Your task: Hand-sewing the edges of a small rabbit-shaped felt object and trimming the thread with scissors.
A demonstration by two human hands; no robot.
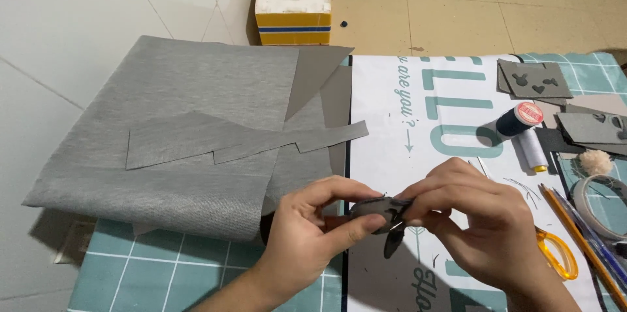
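My left hand point(307, 230) and my right hand point(477, 220) meet at the lower middle, both pinching a small dark grey fabric piece point(379, 209) between thumb and fingers. A dark flap of it point(394, 241) hangs down below my fingers. A thin needle-like glint shows at my right fingertips, too small to be sure of. A large folded sheet of grey fabric point(189, 129) lies to the left, with a jagged cut strip point(241, 139) on top of it.
A teal grid cutting mat point(163, 266) and a white printed sheet point(392, 129) cover the work surface. At right lie a dark thread spool point(519, 119), a white thread spool point(534, 150), yellow-handled scissors point(558, 253), pencils point(578, 240), a tape roll point(597, 204), grey cut-out scraps point(532, 80). A box point(292, 1) stands behind.
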